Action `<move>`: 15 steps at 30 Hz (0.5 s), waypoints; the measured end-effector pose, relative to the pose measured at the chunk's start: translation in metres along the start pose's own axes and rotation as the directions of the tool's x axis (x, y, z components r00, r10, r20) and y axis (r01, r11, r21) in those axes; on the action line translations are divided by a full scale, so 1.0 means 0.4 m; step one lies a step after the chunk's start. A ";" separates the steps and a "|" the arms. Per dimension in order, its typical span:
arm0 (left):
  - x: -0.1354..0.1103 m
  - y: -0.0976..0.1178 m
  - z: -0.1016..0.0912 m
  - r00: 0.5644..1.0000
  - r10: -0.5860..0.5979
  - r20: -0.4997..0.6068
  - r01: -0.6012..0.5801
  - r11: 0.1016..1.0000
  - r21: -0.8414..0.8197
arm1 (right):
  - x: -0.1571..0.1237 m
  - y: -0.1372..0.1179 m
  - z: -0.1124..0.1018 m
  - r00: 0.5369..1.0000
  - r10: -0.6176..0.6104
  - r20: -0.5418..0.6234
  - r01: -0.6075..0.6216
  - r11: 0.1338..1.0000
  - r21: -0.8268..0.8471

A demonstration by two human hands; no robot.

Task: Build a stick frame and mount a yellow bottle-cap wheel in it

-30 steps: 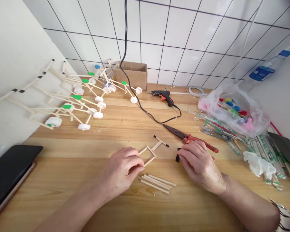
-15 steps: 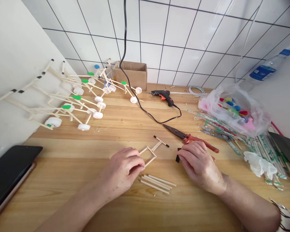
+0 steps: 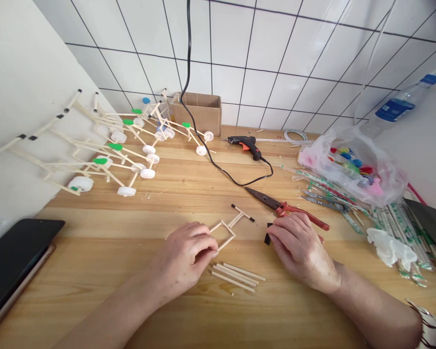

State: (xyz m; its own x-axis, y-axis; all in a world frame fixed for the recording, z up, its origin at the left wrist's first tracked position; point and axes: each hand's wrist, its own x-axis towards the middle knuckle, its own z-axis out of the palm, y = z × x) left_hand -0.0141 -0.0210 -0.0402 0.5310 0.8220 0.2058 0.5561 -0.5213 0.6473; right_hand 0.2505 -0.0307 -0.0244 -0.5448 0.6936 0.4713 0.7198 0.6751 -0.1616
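Observation:
My left hand [image 3: 189, 253] is closed, thumb against fingers, at the near end of a small wooden stick frame [image 3: 226, 241]. The frame lies on the table and ends in a crossbar [image 3: 242, 213] with black tips. The part of it under my fingers is hidden. My right hand [image 3: 300, 247] is curled with its fingertips on a small black strip [image 3: 267, 234], whose right part the fingers cover. Red-handled pliers [image 3: 287, 207] lie just beyond that hand. Between my hands, several loose wooden sticks [image 3: 238, 276] lie side by side.
Wooden models with white wheels [image 3: 126, 191] stand at the left. Behind are a cardboard box [image 3: 199, 114] and a glue gun [image 3: 249, 145] with a black cord. On the right lie a plastic bag [image 3: 381, 186], scissors [image 3: 327, 201] and wrapped sticks [image 3: 403, 228]. A phone [image 3: 18, 261] is at left.

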 end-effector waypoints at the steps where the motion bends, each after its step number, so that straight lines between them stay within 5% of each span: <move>1: 0.000 0.000 0.001 1.000 0.001 -0.001 -0.001 1.000 0.001 | 0.000 -0.001 -0.001 1.000 0.002 0.001 -0.002 1.000 -0.001; 15: 0.000 -0.001 0.001 1.000 -0.008 0.006 0.008 1.000 0.008 | 0.002 -0.002 -0.003 1.000 0.010 0.005 -0.010 1.000 0.006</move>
State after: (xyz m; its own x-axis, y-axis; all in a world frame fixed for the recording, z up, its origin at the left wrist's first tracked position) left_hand -0.0139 -0.0208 -0.0405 0.5300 0.8250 0.1961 0.5655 -0.5162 0.6433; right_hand 0.2500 -0.0312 -0.0229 -0.5401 0.7015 0.4651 0.7224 0.6699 -0.1715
